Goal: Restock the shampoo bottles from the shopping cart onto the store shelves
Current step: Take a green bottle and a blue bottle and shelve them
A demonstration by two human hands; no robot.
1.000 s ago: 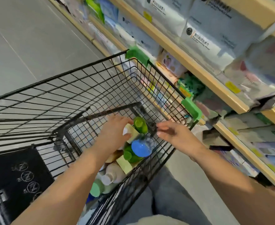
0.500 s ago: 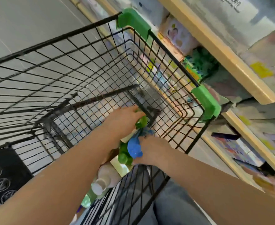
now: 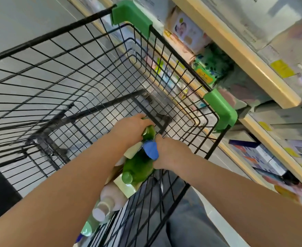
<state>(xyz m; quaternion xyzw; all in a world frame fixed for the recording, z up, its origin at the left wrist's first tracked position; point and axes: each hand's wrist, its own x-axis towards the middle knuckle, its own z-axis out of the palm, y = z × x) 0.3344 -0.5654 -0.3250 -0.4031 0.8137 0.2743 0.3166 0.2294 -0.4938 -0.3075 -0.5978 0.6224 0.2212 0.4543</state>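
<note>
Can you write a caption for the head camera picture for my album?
Both hands, left hand and right hand, reach among shampoo bottles in the shopping cart.

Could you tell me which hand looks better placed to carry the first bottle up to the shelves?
Probably the right hand: it is at the blue-capped bottle on the cart's shelf side, nearest the shelves. The left hand lies farther away on a green bottle.
</note>
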